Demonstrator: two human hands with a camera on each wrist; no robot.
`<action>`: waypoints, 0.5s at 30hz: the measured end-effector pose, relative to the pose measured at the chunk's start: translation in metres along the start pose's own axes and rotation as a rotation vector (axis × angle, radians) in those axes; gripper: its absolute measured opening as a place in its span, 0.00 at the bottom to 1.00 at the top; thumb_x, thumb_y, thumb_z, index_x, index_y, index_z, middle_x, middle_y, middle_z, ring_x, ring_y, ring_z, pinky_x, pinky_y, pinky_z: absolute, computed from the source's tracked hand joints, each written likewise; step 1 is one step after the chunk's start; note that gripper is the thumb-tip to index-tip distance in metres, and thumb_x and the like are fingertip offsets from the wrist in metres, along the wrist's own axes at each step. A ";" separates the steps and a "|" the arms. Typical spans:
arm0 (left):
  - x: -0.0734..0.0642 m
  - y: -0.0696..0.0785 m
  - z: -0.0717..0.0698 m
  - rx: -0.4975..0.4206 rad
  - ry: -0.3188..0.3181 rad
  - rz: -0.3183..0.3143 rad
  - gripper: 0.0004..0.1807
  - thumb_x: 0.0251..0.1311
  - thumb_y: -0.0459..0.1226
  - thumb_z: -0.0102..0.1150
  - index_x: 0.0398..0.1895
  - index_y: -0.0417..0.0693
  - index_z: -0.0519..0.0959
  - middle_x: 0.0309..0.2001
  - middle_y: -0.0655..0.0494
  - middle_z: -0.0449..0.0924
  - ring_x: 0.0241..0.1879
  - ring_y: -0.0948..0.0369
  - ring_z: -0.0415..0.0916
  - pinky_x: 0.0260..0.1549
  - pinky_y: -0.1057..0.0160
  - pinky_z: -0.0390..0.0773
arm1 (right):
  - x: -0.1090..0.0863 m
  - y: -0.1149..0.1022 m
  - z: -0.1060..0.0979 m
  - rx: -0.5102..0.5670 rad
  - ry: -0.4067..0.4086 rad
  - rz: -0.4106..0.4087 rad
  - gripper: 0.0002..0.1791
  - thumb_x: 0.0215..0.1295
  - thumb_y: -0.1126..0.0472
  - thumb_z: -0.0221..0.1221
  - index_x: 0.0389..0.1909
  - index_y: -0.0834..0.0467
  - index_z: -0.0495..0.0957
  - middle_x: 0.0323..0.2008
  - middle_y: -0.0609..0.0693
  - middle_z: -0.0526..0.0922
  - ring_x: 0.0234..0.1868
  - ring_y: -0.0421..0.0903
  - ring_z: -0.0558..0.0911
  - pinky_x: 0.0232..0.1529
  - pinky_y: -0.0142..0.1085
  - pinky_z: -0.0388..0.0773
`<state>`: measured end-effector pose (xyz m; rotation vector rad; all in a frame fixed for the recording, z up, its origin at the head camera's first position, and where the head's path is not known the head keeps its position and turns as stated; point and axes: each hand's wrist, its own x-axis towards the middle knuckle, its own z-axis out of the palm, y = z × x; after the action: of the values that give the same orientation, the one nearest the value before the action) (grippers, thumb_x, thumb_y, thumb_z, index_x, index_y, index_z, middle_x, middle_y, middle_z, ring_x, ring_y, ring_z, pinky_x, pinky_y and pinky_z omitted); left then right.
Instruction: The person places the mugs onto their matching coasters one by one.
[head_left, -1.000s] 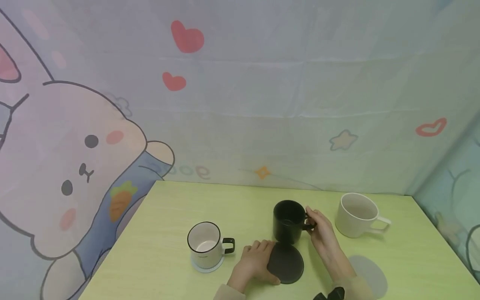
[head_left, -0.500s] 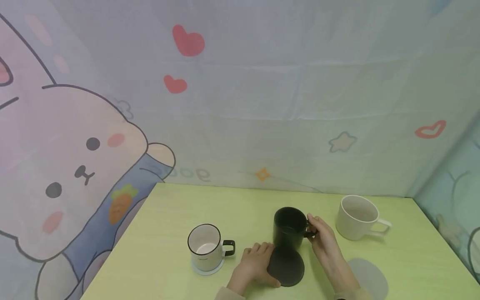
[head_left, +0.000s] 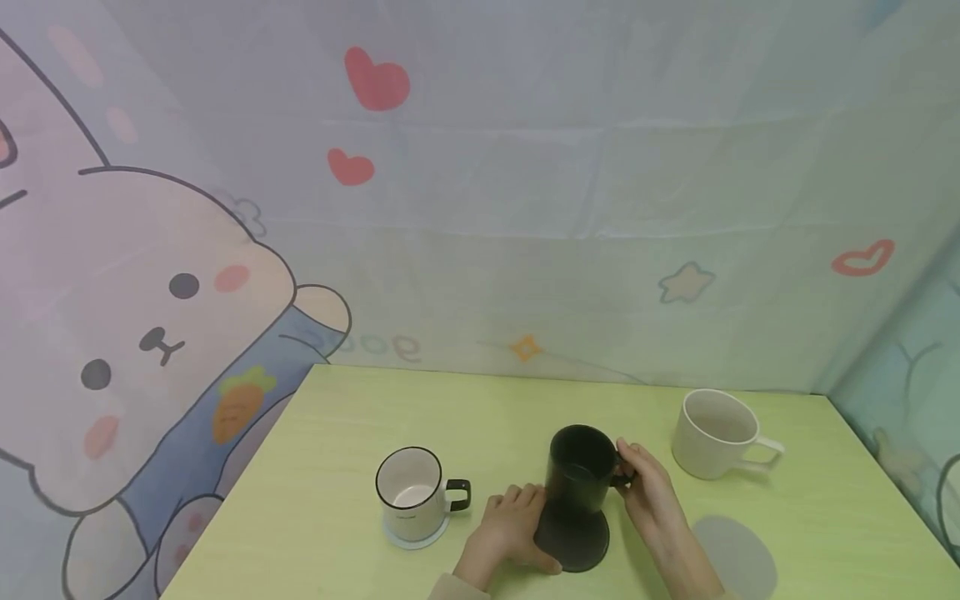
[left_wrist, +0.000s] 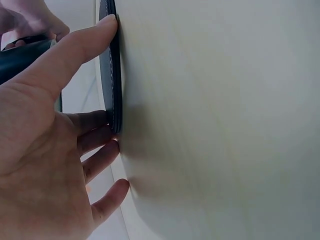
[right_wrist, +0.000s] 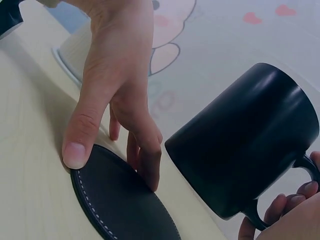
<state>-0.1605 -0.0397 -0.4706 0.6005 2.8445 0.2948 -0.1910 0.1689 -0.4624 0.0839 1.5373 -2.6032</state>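
Note:
My right hand (head_left: 652, 496) grips the handle of a black mug (head_left: 579, 471), which is upright. In the right wrist view the mug (right_wrist: 245, 142) hangs apart from the round black coaster (right_wrist: 127, 202), with a gap between them. From the head view, the mug's base overlaps the far part of that coaster (head_left: 573, 542). My left hand (head_left: 512, 529) holds the coaster by its edge. Its thumb is on the near rim and fingertips are on the far side, seen also in the left wrist view, where the stitched coaster edge (left_wrist: 115, 75) lies flat on the table.
To the left, a white mug with a black rim (head_left: 408, 492) stands on a pale coaster (head_left: 416, 542). A wide white cup (head_left: 712, 437) is at the back right. A grey round coaster (head_left: 738, 558) lies beside my right forearm. A printed cloth (head_left: 480, 208) hangs behind the table.
My right hand has brought the black mug nearer to me, so it now overlaps more of the black coaster. My left hand has stayed at the coaster's edge.

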 end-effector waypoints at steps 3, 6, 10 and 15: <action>0.001 -0.001 0.001 -0.013 0.003 -0.003 0.55 0.37 0.60 0.74 0.69 0.50 0.62 0.65 0.60 0.66 0.58 0.59 0.64 0.52 0.57 0.67 | -0.001 0.002 -0.002 0.005 -0.002 0.003 0.23 0.74 0.56 0.47 0.15 0.49 0.61 0.21 0.38 0.67 0.31 0.37 0.67 0.54 0.43 0.50; 0.004 -0.004 0.006 -0.024 0.010 0.007 0.55 0.37 0.60 0.73 0.69 0.50 0.61 0.65 0.60 0.65 0.58 0.59 0.63 0.52 0.56 0.67 | -0.002 0.004 -0.004 0.010 -0.013 0.006 0.23 0.74 0.57 0.46 0.15 0.49 0.61 0.22 0.38 0.67 0.31 0.37 0.67 0.55 0.44 0.49; 0.009 -0.010 0.018 -0.038 0.035 0.024 0.55 0.37 0.60 0.73 0.69 0.49 0.61 0.64 0.59 0.66 0.58 0.58 0.63 0.53 0.55 0.66 | -0.005 0.005 -0.005 0.025 -0.024 0.010 0.22 0.74 0.57 0.46 0.15 0.49 0.62 0.22 0.38 0.66 0.31 0.37 0.67 0.56 0.44 0.48; 0.012 -0.012 0.022 -0.060 0.040 0.031 0.55 0.38 0.59 0.73 0.70 0.49 0.60 0.64 0.59 0.66 0.59 0.58 0.63 0.53 0.54 0.66 | -0.011 0.007 -0.005 0.032 -0.026 0.026 0.23 0.75 0.56 0.45 0.15 0.48 0.61 0.23 0.38 0.66 0.32 0.37 0.66 0.55 0.43 0.49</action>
<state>-0.1703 -0.0422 -0.4971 0.6346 2.8554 0.4001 -0.1793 0.1706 -0.4698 0.0719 1.4765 -2.5988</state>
